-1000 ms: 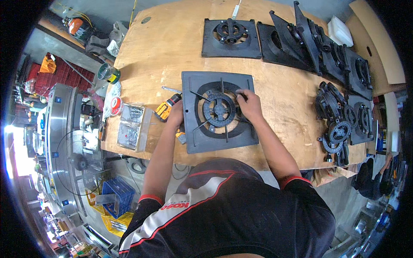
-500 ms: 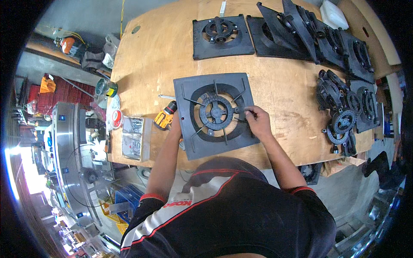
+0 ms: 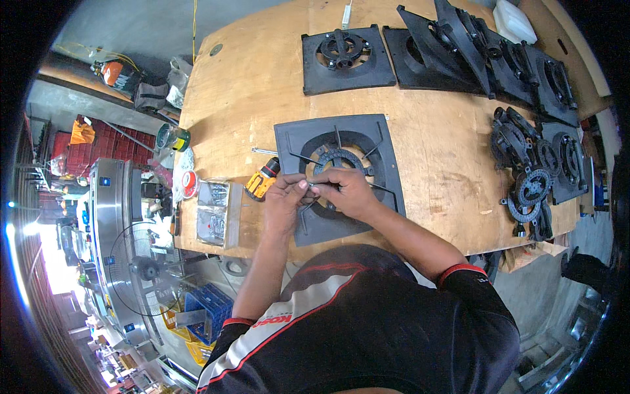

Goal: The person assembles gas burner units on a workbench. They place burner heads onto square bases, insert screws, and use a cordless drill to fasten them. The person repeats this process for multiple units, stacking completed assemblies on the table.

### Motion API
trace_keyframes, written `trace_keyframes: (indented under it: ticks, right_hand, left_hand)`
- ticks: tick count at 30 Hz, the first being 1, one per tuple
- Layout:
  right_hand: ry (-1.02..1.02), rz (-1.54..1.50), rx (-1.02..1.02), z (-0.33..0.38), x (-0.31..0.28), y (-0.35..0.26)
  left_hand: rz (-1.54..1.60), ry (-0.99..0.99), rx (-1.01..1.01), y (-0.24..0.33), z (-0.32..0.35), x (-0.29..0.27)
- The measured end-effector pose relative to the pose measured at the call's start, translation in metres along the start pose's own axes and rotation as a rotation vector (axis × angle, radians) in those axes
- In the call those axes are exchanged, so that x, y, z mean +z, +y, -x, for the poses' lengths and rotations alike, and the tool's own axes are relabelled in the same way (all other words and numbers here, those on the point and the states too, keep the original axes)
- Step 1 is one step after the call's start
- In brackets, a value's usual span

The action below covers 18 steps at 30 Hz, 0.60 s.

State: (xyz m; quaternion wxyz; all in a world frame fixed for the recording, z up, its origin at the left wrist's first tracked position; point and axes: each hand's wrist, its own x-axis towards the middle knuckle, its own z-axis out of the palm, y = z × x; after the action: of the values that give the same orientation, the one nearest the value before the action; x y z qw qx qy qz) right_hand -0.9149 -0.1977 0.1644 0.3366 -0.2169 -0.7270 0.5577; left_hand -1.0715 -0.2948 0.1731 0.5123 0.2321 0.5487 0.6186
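Observation:
A square black cast-iron gas stove top (image 3: 298, 226) lies on the wooden table in front of me, with a round burner ring (image 3: 338, 157) in its central opening. Above its left part, my left hand (image 3: 283, 202) and my right hand (image 3: 348, 190) meet, fingertips pinched together. Whatever sits between the fingertips is too small to name. Part of the burner ring is hidden behind the hands. A yellow and black power drill (image 3: 264, 180) lies just left of the stove top, close to my left hand.
A clear box of small metal parts (image 3: 218, 211) stands at the table's near left. More black stove tops (image 3: 348, 75) line the far side. Loose burner castings (image 3: 525, 187) are piled at right. A green jar (image 3: 173, 136) and a red-lidded tub (image 3: 189, 184) edge the left.
My left hand has come from the stove top's left edge and my right hand from its right edge; both now meet over it with fingertips together.

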Motion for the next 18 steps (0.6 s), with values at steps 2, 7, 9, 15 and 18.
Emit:
trace_keyframes:
  ticks: [2, 7, 9, 15, 18]
  right_hand:
    - [-0.033, 0.045, -0.030, -0.003, -0.006, 0.003]
    - [-0.146, 0.136, -0.097, -0.018, -0.016, 0.016]
    - [-0.077, 0.247, -0.076, -0.026, -0.021, 0.018]
    - [0.077, 0.881, -0.054, -0.058, -0.027, 0.066]
    - [0.013, 0.942, -0.059, -0.063, -0.013, 0.080]
  left_hand:
    - [-0.013, 0.042, -0.034, 0.000, 0.000, 0.004]
    - [0.016, 0.043, -0.058, -0.005, -0.004, 0.001]
    - [-0.067, 0.082, -0.045, 0.000, -0.008, 0.001]
    - [-0.328, 0.550, 0.066, -0.006, -0.038, -0.109]
    - [-0.593, 0.573, -0.018, -0.040, -0.029, -0.183]
